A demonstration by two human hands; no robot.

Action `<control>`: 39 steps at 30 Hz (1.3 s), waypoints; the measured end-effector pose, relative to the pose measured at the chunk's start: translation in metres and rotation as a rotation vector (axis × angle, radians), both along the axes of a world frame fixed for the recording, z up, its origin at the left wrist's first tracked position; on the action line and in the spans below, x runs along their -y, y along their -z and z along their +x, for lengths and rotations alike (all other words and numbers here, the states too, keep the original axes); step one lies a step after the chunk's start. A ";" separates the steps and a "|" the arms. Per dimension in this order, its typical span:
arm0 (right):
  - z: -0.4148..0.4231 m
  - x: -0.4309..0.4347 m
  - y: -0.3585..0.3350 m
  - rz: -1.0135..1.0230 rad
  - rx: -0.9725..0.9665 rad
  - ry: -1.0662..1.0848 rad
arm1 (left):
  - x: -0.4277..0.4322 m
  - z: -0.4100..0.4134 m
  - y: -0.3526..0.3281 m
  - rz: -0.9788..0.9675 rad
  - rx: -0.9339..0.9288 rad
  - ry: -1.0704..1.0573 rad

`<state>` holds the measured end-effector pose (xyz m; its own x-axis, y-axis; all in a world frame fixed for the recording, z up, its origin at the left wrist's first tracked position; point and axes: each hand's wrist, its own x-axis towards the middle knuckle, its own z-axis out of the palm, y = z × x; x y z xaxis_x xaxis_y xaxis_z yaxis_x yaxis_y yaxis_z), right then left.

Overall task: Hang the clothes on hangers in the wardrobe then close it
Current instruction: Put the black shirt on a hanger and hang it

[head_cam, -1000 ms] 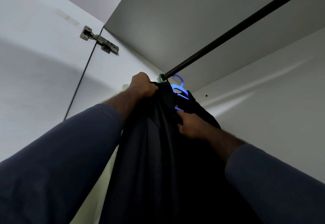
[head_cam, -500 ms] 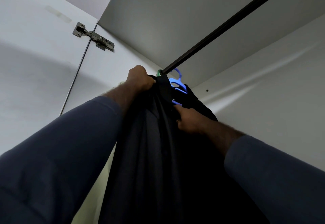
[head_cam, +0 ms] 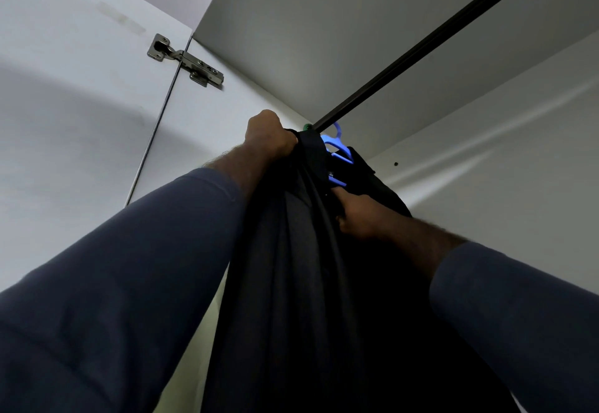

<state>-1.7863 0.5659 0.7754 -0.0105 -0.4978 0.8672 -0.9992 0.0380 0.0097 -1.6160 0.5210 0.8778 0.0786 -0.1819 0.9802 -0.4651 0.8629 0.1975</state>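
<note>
The view looks up into the wardrobe, under its top panel point(head_cam: 324, 23), where a dark rail point(head_cam: 431, 43) runs from the upper right down to the middle. At the rail's near end hangs a dark garment point(head_cam: 308, 266), falling straight down between both arms and filling the lower middle of the frame.

The left hand point(head_cam: 269, 135) is up at the garment's top edge, just left of the rail's end, fingers curled into a fist around the gathered cloth. The right hand point(head_cam: 363, 215) sits lower and to the right, its fingers pressed into the cloth just below a blue hanger point(head_cam: 338, 150); the fingertips are buried in the folds, so I cannot tell exactly what they pinch. The blue hanger's hook reaches up over the rail, and a bit of green point(head_cam: 307, 126) shows at the rail beside it, too small to identify.

Both sleeves point(head_cam: 129, 266) are dark blue. At the upper left the open door point(head_cam: 64, 121) carries a metal hinge point(head_cam: 186, 61).

Compared with half a second ago, both hands grip the same spots on the garment and the hanger hangs at the same place on the rail; only the view has shifted slightly, with the hinge a little further right and lower in frame
</note>
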 end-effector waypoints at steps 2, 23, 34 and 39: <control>0.000 0.002 0.001 -0.004 -0.007 0.000 | 0.001 0.001 -0.002 0.004 -0.009 -0.002; 0.004 0.014 0.032 -0.146 -0.060 0.061 | -0.009 0.046 0.017 0.078 0.113 0.176; -0.004 -0.018 0.030 -0.276 -0.073 0.017 | -0.043 0.046 0.015 0.164 0.145 0.305; -0.002 -0.034 0.032 -0.371 -0.087 -0.082 | -0.051 0.053 0.010 0.082 0.261 0.021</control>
<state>-1.7884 0.5996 0.7436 0.0980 -0.1467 0.9843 -0.9951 -0.0252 0.0953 -1.5625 0.5717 0.8680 -0.1790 -0.2609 0.9486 -0.4916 0.8589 0.1434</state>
